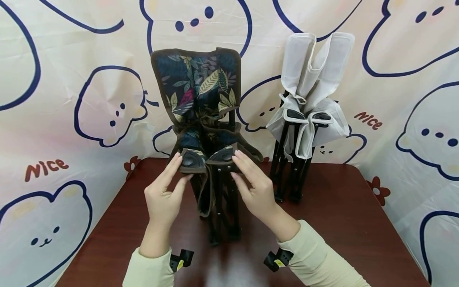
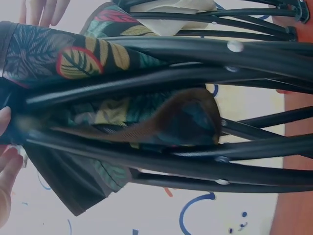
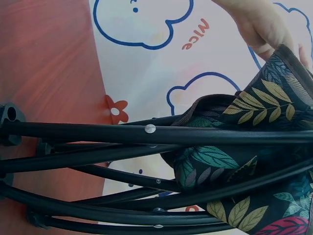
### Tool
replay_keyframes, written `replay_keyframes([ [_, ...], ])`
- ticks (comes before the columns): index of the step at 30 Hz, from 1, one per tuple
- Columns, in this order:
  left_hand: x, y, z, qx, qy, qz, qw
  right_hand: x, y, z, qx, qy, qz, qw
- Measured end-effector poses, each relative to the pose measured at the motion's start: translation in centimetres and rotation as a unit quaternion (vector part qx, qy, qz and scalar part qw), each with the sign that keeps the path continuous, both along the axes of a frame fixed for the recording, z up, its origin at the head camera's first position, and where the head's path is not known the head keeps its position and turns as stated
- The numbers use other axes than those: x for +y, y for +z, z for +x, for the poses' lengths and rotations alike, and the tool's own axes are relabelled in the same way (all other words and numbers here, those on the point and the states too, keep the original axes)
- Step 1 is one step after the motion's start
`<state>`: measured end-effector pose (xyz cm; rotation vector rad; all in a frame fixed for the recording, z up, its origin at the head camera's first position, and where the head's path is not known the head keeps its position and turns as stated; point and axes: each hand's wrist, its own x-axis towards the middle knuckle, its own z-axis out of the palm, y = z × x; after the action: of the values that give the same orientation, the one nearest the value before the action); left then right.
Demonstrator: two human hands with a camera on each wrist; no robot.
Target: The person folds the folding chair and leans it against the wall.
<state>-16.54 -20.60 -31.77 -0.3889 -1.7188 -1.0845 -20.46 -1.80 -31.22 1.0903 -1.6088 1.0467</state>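
A small folding chair (image 1: pixel 201 79) with dark leaf-print fabric and brown edging stands partly folded on the table, its black tube legs (image 2: pixel 146 81) drawn close together. At the front left corner of its seat, my left hand (image 1: pixel 161 197) pinches the edge between fingers and thumb. My right hand (image 1: pixel 256 189) does the same at the front right corner. Between the two corners the seat fabric (image 3: pixel 288 110) sags in a fold. In the right wrist view, my left hand (image 3: pixel 264 24) shows beyond the fabric; the right fingers are out of that frame.
A second folding chair (image 1: pixel 306 99), white with black legs, stands folded at the back right of the brown table (image 1: pixel 322 239). Behind the table hangs a pale cloth (image 1: pixel 111 48) with bear drawings. Each wrist carries a small black mount (image 1: pixel 277 259).
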Motion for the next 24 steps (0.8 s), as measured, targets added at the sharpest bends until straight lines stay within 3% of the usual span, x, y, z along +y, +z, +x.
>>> replay_keyframes([
  [7, -0.5, -1.4, 0.5, -0.050, 0.014, 0.022, 0.9984, 0.4, -0.7, 0.2, -0.023, 0.006, -0.003, 0.9997],
  [16, -0.6, -3.0, 0.9, -0.063, 0.029, 0.018, 0.9974, 1.0, -2.5, 0.3, -0.059, 0.005, 0.015, 0.9982],
  [24, -0.3, -3.6, 1.4, -0.075, 0.028, 0.005, 0.9968, 1.3, -3.6, 0.8, -0.082, 0.014, 0.018, 0.9964],
])
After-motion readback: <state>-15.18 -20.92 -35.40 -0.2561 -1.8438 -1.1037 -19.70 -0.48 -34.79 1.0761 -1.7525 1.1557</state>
